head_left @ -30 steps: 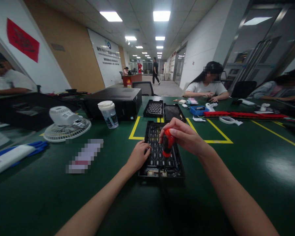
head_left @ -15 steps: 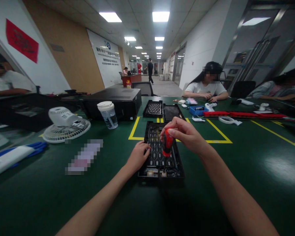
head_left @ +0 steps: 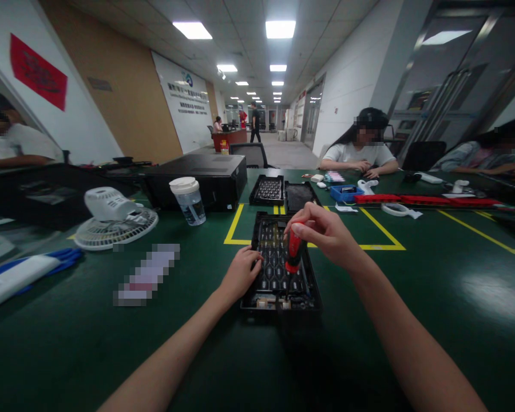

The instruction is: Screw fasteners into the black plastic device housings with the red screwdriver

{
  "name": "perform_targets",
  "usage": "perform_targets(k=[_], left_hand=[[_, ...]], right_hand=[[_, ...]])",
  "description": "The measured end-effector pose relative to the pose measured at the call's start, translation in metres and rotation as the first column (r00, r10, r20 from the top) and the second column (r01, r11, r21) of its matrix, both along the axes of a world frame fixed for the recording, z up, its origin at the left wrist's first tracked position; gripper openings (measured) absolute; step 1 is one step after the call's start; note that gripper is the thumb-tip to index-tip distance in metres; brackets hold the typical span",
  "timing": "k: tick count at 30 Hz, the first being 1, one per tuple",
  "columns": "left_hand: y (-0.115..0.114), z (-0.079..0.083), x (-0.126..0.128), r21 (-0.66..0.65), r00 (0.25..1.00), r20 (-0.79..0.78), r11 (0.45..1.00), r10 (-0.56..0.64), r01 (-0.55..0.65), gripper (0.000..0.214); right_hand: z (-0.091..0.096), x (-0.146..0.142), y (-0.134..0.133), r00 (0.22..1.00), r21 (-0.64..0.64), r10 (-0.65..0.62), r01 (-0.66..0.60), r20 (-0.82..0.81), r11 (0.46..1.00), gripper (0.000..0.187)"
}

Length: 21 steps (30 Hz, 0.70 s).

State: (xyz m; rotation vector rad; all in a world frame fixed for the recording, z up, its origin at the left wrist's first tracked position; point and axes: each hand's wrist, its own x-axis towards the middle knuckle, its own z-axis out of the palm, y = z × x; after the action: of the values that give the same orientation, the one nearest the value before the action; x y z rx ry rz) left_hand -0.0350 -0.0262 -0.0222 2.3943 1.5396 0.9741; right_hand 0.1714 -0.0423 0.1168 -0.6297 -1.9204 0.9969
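A black plastic case (head_left: 272,278) with rows of rounded cells lies flat on the green table in front of me. Small parts and what looks like wiring sit at its near end. My left hand (head_left: 241,273) holds the case's left edge, with fingertips over the rim. In my right hand (head_left: 321,232) is a red and black screwdriver (head_left: 295,246), gripped by the top of its handle. It stands nearly upright over the right half of the case, shaft down towards the near end. The tip is too dark to make out.
Behind the case lie a similar black tray (head_left: 268,189) and a dark panel (head_left: 301,195). A lidded cup (head_left: 189,201) and a white fan (head_left: 115,220) stand left. Rightward are a blue box (head_left: 344,193), a tape ring (head_left: 395,210) and a seated person (head_left: 360,150).
The screwdriver handle has tilted and shifted slightly to the right and up with my right hand. My left hand and the case stay put. A distant walking person has moved left.
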Motion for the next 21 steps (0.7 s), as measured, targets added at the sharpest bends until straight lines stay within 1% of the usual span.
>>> perform_targets(k=[8, 13, 21], left_hand=[[0.0, 0.0002, -0.0002, -0.002, 1.0, 0.003, 1.0, -0.001, 0.001, 0.02], [0.0006, -0.0005, 0.0001, 0.006, 1.0, -0.003, 1.0, -0.002, 0.002, 0.02], [-0.0001, 0.0009, 0.0003, -0.006, 1.0, 0.002, 1.0, 0.007, -0.007, 0.02]], right_hand=[[-0.0006, -0.0018, 0.0006, 0.991, 0.118, -0.132, 0.127, 0.035, 0.985, 0.019], [-0.0008, -0.0031, -0.0006, 0.978, 0.157, -0.204, 0.194, 0.05, 0.968, 0.019], [-0.0039, -0.0055, -0.0028, 0.939, 0.247, -0.335, 0.307, 0.079, 0.919, 0.019]])
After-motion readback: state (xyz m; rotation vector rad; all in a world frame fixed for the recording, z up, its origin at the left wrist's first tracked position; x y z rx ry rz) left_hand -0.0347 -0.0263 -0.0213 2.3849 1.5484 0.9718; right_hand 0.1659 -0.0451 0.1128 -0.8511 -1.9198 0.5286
